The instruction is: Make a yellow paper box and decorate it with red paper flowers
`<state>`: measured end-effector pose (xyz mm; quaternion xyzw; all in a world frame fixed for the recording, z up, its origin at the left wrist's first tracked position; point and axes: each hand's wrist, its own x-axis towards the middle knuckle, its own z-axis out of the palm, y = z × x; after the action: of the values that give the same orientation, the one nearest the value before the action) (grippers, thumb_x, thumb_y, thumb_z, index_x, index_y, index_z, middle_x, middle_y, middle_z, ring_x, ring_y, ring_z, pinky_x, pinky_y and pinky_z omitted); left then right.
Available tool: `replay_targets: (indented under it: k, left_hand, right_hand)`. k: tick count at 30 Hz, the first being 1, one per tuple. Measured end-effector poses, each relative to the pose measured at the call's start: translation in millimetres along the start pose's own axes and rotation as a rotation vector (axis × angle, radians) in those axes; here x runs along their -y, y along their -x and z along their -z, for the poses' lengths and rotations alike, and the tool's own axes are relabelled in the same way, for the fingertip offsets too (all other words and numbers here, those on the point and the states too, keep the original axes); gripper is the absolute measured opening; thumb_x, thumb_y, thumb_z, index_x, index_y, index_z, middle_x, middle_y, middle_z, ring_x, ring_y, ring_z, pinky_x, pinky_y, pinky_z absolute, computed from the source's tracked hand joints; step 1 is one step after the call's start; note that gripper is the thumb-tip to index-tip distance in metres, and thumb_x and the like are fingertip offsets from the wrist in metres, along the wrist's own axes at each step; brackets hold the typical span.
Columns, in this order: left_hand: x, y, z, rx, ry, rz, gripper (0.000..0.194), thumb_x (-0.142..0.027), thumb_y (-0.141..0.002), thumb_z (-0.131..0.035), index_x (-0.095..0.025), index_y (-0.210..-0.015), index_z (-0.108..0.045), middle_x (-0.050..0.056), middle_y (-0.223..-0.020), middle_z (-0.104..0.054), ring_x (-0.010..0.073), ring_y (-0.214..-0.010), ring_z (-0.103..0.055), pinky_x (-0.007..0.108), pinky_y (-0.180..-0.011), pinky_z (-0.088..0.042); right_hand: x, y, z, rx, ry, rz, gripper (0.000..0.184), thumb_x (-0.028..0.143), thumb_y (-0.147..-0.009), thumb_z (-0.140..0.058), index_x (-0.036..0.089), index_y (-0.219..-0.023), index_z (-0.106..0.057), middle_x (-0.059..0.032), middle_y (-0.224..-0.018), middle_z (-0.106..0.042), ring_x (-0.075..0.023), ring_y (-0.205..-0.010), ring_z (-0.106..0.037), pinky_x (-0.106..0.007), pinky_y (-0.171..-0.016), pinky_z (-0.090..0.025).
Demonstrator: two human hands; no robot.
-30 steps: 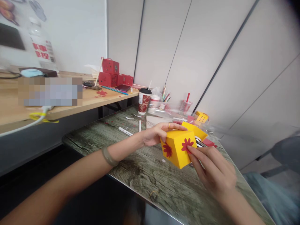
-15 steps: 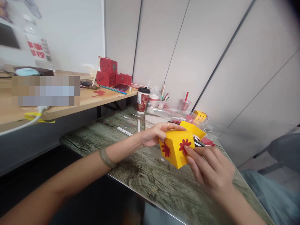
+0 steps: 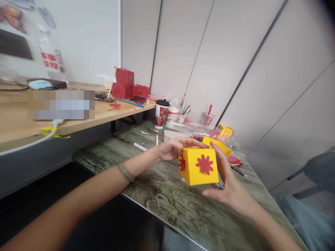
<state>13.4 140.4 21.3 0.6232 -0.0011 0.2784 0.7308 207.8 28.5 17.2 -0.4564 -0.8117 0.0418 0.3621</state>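
I hold a yellow paper box with red paper flowers on its faces above the grey wood-grain table. A yellow flap sticks up at its back right. My left hand grips the box's upper left edge, fingers curled over the top. My right hand cups the box's right side and underside, thumb below and fingers behind it.
A red paper cup, a clear case of pens, a small yellow box, red paper scraps and white markers lie behind the box. Red boxes stand on the wooden desk at left. Wall panels rise behind.
The box has been turned so one flowered face points at me. My right hand moved from pressing the flower on the front to cupping the box's right side and bottom.
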Motion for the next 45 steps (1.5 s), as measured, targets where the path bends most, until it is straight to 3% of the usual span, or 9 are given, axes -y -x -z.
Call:
replay_targets:
  k: [2,5,10,15,30,36,41,45]
  left_hand:
    - [5.4,-1.4,-1.0,-0.042,0.003,0.018,0.047,-0.018,-0.049,-0.050,-0.016,-0.093,-0.066,0.007,-0.120,-0.056,0.0253,-0.101,-0.054,0.033,-0.079,-0.044]
    - [11.2,-4.0,-3.5,-0.165,0.010,0.020,0.044,-0.021,-0.059,-0.054,-0.017,-0.102,-0.062,0.008,-0.108,-0.060,0.0202,-0.089,-0.056,0.029,-0.072,-0.044]
    - [13.6,-8.3,-15.8,-0.338,-0.009,-0.013,0.041,-0.033,-0.071,-0.058,-0.022,-0.110,-0.052,0.005,-0.112,-0.056,0.0179,-0.092,-0.054,0.031,-0.078,-0.042]
    - [19.7,-12.7,-31.6,-0.419,-0.102,-0.045,0.076,-0.020,-0.052,-0.080,-0.021,-0.117,-0.042,0.004,-0.104,-0.056,0.0182,-0.098,-0.053,0.031,-0.082,-0.042]
    - [27.0,-13.1,-35.1,-0.537,-0.146,-0.038,0.064,-0.010,-0.056,-0.073,-0.016,-0.112,-0.041,0.002,-0.088,-0.057,0.0129,-0.079,-0.058,0.030,-0.073,-0.048]
    - [22.7,-10.5,-35.0,-0.589,-0.209,-0.123,0.062,-0.016,-0.056,-0.076,-0.018,-0.108,-0.042,0.004,-0.094,-0.058,0.0160,-0.088,-0.059,0.029,-0.072,-0.050]
    - [23.5,-9.3,-37.2,-0.604,-0.283,-0.198,0.057,-0.023,-0.060,-0.075,-0.020,-0.106,-0.042,0.006,-0.108,-0.056,0.0160,-0.092,-0.059,0.028,-0.074,-0.050]
    - [26.6,-8.8,-38.0,-0.615,-0.351,-0.225,0.060,-0.026,-0.062,-0.074,-0.020,-0.110,-0.039,0.007,-0.111,-0.055,0.0167,-0.093,-0.059,0.028,-0.074,-0.050]
  right_hand:
    - [3.9,0.1,-4.1,0.022,-0.011,-0.065,0.092,0.041,-0.063,-0.071,0.030,-0.138,-0.018,-0.0098,-0.141,-0.032,-0.0284,-0.126,-0.037,-0.044,-0.098,-0.037]
    - [1.0,-2.7,-7.6,-0.096,0.019,-0.090,0.075,0.038,-0.066,-0.069,0.027,-0.129,-0.030,-0.0099,-0.126,-0.047,-0.0265,-0.113,-0.049,-0.043,-0.093,-0.042]
    - [-14.4,-7.4,-9.7,-0.256,0.134,-0.086,0.073,0.034,-0.063,-0.071,0.023,-0.124,-0.031,-0.0115,-0.122,-0.043,-0.0273,-0.112,-0.045,-0.048,-0.094,-0.038]
    - [-12.7,-7.7,-12.9,-0.273,0.224,-0.033,0.074,0.033,-0.063,-0.070,0.022,-0.124,-0.031,-0.0120,-0.121,-0.042,-0.0270,-0.113,-0.044,-0.047,-0.094,-0.037]
    - [-10.9,-6.1,-16.5,-0.195,0.243,-0.059,0.073,0.039,-0.066,-0.068,0.021,-0.126,-0.030,-0.0121,-0.119,-0.048,-0.0254,-0.107,-0.051,-0.043,-0.089,-0.045]
    - [-6.4,-6.6,-10.4,-0.229,0.338,0.021,0.101,0.049,-0.063,-0.070,0.021,-0.140,-0.012,-0.0163,-0.141,-0.022,-0.0325,-0.131,-0.022,-0.054,-0.103,-0.025]
    - [-1.7,-6.5,-5.2,-0.327,0.560,0.122,0.060,0.039,-0.078,-0.058,0.024,-0.131,-0.035,-0.0144,-0.132,-0.032,-0.0316,-0.123,-0.032,-0.052,-0.097,-0.031]
    - [-1.8,-5.7,-3.8,-0.332,0.609,0.162,0.057,0.033,-0.078,-0.059,0.028,-0.130,-0.037,-0.0128,-0.132,-0.032,-0.0326,-0.122,-0.032,-0.053,-0.097,-0.029]
